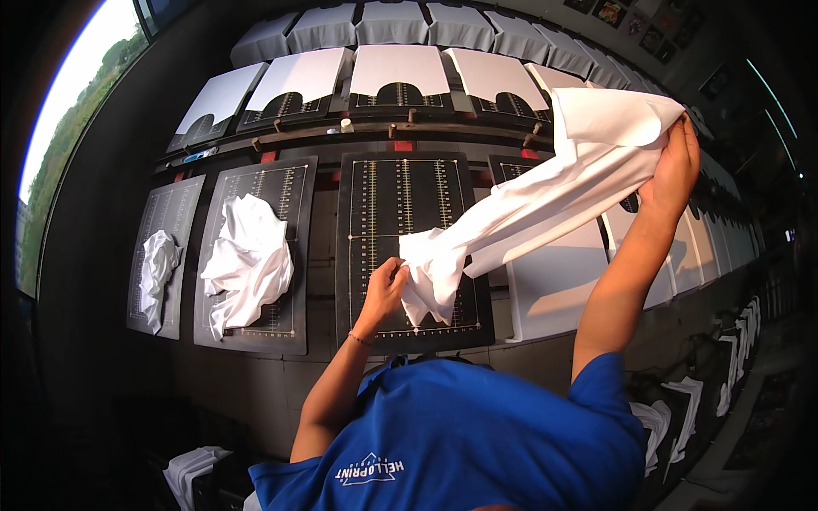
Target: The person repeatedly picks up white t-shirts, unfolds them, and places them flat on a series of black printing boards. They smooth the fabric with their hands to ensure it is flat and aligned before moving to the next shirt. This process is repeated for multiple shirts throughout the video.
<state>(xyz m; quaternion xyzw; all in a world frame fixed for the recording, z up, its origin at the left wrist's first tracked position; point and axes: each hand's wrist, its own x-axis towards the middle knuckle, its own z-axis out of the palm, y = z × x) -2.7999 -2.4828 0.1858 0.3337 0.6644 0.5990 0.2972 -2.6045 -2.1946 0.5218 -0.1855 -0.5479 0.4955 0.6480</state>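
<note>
A white T-shirt [545,196] is stretched in the air between my two hands, slanting up to the right. My left hand [388,294] pinches its lower left end, above a black printing board [358,247] with ruler marks. Out to the far right, my right hand [673,166] is closed on the shirt's raised end. Part of the cloth hides that hand's fingertips. The shirt's bunched lower end hangs over the right half of the board.
Crumpled white shirts lie on two marked boards to the left: a large one [247,260] and a smaller one [158,272]. Rows of boards covered in white cloth [399,70] stand beyond a dark rail [341,132]. Another covered board [554,289] sits at my right.
</note>
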